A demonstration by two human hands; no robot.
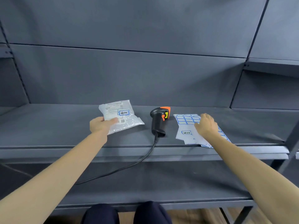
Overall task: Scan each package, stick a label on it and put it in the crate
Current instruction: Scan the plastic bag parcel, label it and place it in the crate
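On the upper grey shelf (64,126), left of centre, lies the package (119,116): a clear, crinkled plastic bag with a white printed shipping slip across its far half and a blue-bordered label (123,112) with dark handwriting stuck on top of that slip. The bag's long axis runs slantwise, from its near left corner toward the far right, and its top face is tipped up toward the camera on the left side. The left hand (101,124) grips its near left edge, thumb lying over the top film and fingers tucked beneath. Just right of the package, not touching it, a black barcode scanner (159,122) with an orange head lies on its side, handle toward the person, its cable (129,165) trailing off the shelf edge and down to the lower shelf. Further right, well apart from the package, the right hand (206,126) rests on the fanned label sheets (186,126), fingers curled downward against the paper; whether it pinches a label cannot be told.
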